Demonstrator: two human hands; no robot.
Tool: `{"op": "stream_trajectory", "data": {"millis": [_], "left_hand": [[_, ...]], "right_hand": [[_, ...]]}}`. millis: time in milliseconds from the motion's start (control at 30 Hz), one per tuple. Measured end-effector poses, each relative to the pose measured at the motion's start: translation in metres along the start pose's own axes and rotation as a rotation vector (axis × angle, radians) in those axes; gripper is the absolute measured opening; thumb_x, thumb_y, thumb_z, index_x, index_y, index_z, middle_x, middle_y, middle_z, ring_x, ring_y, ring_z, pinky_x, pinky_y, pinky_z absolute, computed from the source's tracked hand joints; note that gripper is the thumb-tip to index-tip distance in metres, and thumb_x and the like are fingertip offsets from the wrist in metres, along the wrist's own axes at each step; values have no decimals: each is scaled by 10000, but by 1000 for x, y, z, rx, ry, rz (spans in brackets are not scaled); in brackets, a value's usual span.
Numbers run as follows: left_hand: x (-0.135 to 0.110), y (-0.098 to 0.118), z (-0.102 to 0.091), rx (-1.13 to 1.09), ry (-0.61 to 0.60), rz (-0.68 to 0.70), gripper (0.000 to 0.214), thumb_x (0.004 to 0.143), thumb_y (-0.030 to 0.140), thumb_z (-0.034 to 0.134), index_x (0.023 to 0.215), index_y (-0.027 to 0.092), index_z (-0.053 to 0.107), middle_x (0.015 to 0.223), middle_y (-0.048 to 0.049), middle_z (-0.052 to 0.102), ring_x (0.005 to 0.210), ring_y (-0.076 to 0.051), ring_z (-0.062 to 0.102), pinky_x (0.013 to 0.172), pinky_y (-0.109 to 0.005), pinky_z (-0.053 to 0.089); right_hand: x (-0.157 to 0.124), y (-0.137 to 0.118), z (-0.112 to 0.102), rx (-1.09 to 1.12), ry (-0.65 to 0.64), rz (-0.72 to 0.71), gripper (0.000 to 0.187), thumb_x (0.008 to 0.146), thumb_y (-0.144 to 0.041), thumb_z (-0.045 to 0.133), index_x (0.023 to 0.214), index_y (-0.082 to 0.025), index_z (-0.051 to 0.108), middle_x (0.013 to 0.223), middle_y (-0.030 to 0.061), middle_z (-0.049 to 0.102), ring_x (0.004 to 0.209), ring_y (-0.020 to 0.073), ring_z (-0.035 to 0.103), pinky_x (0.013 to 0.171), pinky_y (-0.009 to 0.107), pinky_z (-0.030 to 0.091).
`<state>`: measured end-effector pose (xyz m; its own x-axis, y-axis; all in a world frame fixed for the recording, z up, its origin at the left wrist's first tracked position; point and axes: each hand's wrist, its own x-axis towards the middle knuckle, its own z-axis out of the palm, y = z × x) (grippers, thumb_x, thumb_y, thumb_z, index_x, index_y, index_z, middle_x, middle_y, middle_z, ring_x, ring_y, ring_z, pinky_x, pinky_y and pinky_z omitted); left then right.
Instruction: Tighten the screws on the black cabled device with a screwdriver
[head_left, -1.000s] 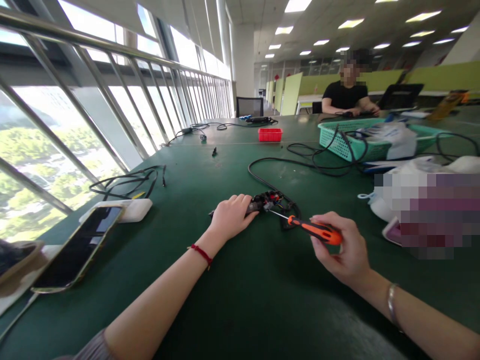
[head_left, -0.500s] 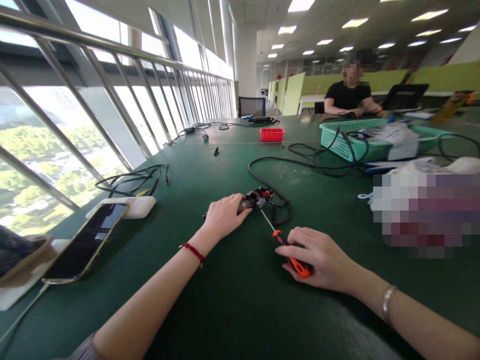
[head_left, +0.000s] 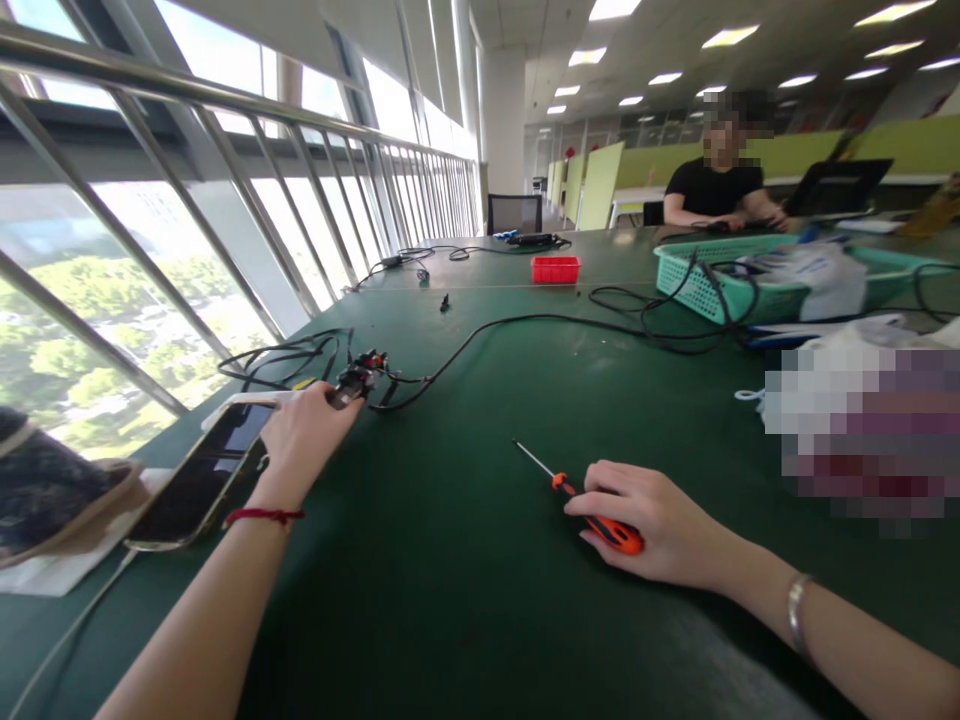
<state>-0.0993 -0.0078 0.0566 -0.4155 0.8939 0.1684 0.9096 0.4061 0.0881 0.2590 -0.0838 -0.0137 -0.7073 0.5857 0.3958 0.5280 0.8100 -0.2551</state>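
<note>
My left hand [head_left: 304,438] is closed around a small black device with red parts [head_left: 358,374] at the end of a long black cable [head_left: 525,322], and holds it at the left of the green table [head_left: 480,420], just beside a phone [head_left: 202,470]. My right hand [head_left: 660,525] rests on the table with its fingers curled over the orange handle of a screwdriver [head_left: 592,510]. The screwdriver lies flat, with its thin metal shaft pointing up and to the left.
A white power bank lies under the phone's far end, next to a bundle of black cables [head_left: 277,355]. A red tray [head_left: 555,268] and a teal basket [head_left: 720,285] stand farther back. Another person [head_left: 716,180] sits at the far end. A railing runs along the left.
My left hand has dragged the device and its cable from the table's middle to the left, beside the phone. My right hand has laid the screwdriver down flat.
</note>
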Motion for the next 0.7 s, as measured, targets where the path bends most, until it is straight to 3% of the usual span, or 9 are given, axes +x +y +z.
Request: {"op": "stream_trajectory", "data": {"millis": [67, 200, 433, 567, 700], "left_hand": [[3, -10, -2, 11, 103, -57, 513, 791, 542, 493, 1134, 174, 593, 1027, -173, 652, 962, -396, 607, 721, -438, 449], [6, -19, 7, 38, 287, 4, 405, 842, 444, 461, 1126, 170, 554, 1108, -154, 603, 959, -369, 595, 688, -435, 455], [11, -17, 29, 146, 357, 143, 283, 859, 283, 457, 1108, 165, 522, 1093, -167, 554, 1014, -333, 558, 716, -390, 453], [9, -21, 25, 158, 443, 169, 263, 887, 265, 398, 1090, 150, 518, 1076, -146, 558, 1007, -320, 549, 754, -395, 442], [-4, -8, 8, 79, 585, 186, 264, 906, 289, 370, 1097, 177, 514, 1094, -109, 559, 1039, -320, 535, 789, -404, 431]], "right_hand": [[0, 1, 0, 5, 3, 0, 159, 815, -190, 595, 964, -182, 649, 843, 50, 606, 744, 149, 554, 654, 278, 451], [0, 1, -1, 22, 6, -4, 151, 837, -191, 575, 969, -176, 648, 839, 53, 609, 734, 144, 558, 650, 275, 459], [-1, 2, -1, 6, 17, 3, 161, 835, -191, 586, 986, -189, 642, 857, 48, 617, 752, 143, 576, 664, 271, 475], [0, 2, 1, -25, 76, 5, 125, 829, -166, 571, 939, -190, 625, 838, 40, 606, 737, 142, 576, 652, 266, 477], [-1, 6, 3, -14, 246, 113, 124, 854, -146, 509, 926, -201, 593, 833, 33, 588, 691, 131, 573, 622, 259, 482]]}}
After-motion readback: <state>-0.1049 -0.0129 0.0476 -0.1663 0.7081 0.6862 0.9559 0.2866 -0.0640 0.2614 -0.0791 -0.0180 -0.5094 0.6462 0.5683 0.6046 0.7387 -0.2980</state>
